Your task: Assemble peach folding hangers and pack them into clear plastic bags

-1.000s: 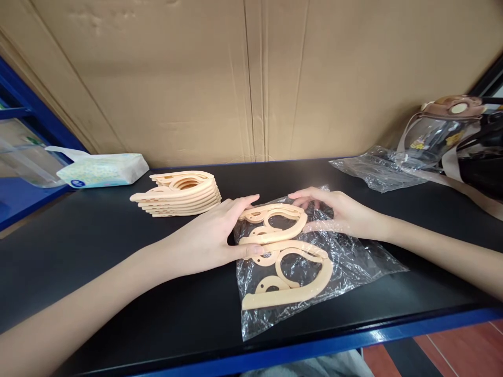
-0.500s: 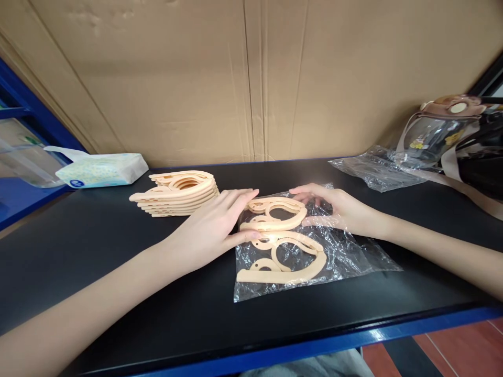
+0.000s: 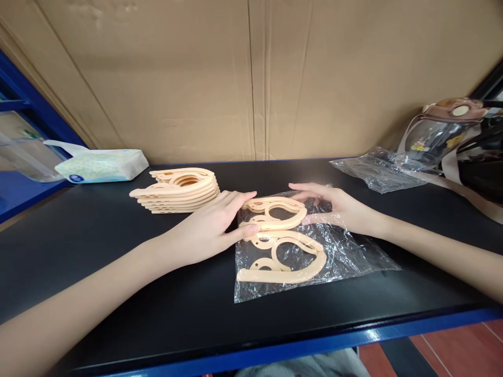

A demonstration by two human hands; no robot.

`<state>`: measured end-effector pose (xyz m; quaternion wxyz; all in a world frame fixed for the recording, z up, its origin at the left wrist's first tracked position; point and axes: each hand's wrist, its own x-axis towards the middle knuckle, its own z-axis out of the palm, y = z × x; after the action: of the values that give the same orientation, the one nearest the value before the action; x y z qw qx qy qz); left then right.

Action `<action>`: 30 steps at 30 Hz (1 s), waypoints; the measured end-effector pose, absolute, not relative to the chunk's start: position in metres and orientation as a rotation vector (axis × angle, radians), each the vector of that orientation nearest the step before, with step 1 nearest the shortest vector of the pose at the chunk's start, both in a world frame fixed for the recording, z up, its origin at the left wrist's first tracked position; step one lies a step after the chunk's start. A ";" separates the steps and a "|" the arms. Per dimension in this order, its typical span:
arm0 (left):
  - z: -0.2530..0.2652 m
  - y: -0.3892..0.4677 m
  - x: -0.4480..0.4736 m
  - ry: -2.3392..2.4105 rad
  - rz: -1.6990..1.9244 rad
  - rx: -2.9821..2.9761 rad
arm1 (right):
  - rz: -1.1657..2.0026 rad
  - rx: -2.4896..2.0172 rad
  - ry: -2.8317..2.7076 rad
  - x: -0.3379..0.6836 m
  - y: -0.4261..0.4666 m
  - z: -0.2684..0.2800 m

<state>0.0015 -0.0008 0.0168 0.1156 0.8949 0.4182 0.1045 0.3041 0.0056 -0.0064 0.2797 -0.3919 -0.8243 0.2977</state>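
Note:
Two piles of beige plastic folding hangers (image 3: 302,272) lie folded inside a clear plastic bag (image 3: 365,262), one nearer me and one farther back. My left hand (image 3: 210,225) rests at the left end of the farther hangers, its thumb on the bag and its fingers stretched out apart from the thumb. At the opposite end, my right hand (image 3: 346,209) touches the bag with thumb and fingers spread. Just left of the bag stands a neat stack of matching folded hangers (image 3: 176,191), partly behind my left hand.
A tissue pack (image 3: 104,166) lies at the back left. On the right are another clear plastic bag (image 3: 377,173), a strapped drink bottle (image 3: 432,136) and a black item (image 3: 487,162). Cardboard (image 3: 176,78) stands behind the black table (image 3: 176,314), which has a blue edge.
My left hand has shifted slightly left, its thumb sliding back toward the end of the hangers. My right hand and the bag have barely moved; the view has tilted a little.

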 end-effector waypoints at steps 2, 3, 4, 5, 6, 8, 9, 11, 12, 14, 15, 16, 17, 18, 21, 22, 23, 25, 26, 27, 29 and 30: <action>0.017 -0.001 0.002 1.230 0.312 2.616 | 0.807 -1.046 -2.212 0.305 0.006 -0.006; 0.016 -0.001 0.002 1.231 0.312 2.613 | 0.810 -1.042 -2.214 0.305 0.006 -0.007; 0.016 -0.001 0.002 1.231 0.312 2.610 | 0.812 -1.039 -2.216 0.305 0.006 -0.007; 0.016 -0.001 0.002 1.233 0.312 2.608 | 0.814 -1.036 -2.218 0.305 0.007 -0.007; 0.016 -0.001 0.002 1.233 0.314 2.609 | 0.816 -1.036 -2.219 0.305 0.007 -0.007; 0.016 0.000 0.002 1.228 0.321 2.615 | 0.827 -1.043 -2.214 0.305 0.008 -0.007; 0.016 0.000 0.001 1.223 0.326 2.619 | 0.836 -1.048 -2.207 0.305 0.008 -0.007; 0.015 0.001 0.001 1.209 0.337 2.625 | 0.856 -1.059 -2.190 0.305 0.009 -0.007; 0.015 0.001 0.001 1.199 0.340 2.634 | 0.866 -1.062 -2.183 0.305 0.009 -0.008; 0.013 0.001 0.001 1.178 0.340 2.661 | 0.878 -1.064 -2.174 0.306 0.009 -0.008; 0.012 0.001 0.001 1.167 0.337 2.677 | 0.879 -1.062 -2.174 0.306 0.010 -0.008; 0.011 0.001 0.001 1.159 0.336 2.692 | 0.878 -1.056 -2.175 0.306 0.010 -0.009; 0.010 0.000 0.001 1.152 0.334 2.703 | 0.876 -1.048 -2.180 0.306 0.010 -0.009; 0.009 -0.001 0.001 1.145 0.329 2.710 | 0.876 -1.038 -2.186 0.307 0.010 -0.009; 0.012 -0.007 0.000 1.147 0.272 2.686 | 0.884 -1.018 -2.206 0.306 0.011 -0.009; 0.015 -0.009 0.000 1.142 0.223 2.662 | 0.881 -1.018 -2.212 0.306 0.011 -0.008; 0.018 -0.010 -0.001 1.131 0.158 2.634 | 0.874 -1.020 -2.219 0.306 0.011 -0.008; 0.025 -0.013 -0.003 1.086 0.008 2.581 | 0.870 -1.017 -2.233 0.307 0.010 -0.006; 0.028 -0.013 -0.004 1.060 -0.058 2.558 | 0.882 -1.007 -2.240 0.308 0.008 -0.005; 0.032 -0.013 -0.005 1.039 -0.109 2.537 | 0.905 -0.996 -2.250 0.310 0.007 -0.003; 0.037 -0.012 -0.007 1.010 -0.172 2.499 | 0.965 -0.979 -2.295 0.312 0.002 0.002; 0.039 -0.012 -0.007 0.995 -0.195 2.488 | 0.993 -0.979 -2.330 0.313 -0.001 0.005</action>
<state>-0.0073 -0.0121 0.0386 0.2255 0.9022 0.3608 -0.0708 0.3134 -0.0011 0.0046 0.2115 -0.3526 -0.8385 0.3575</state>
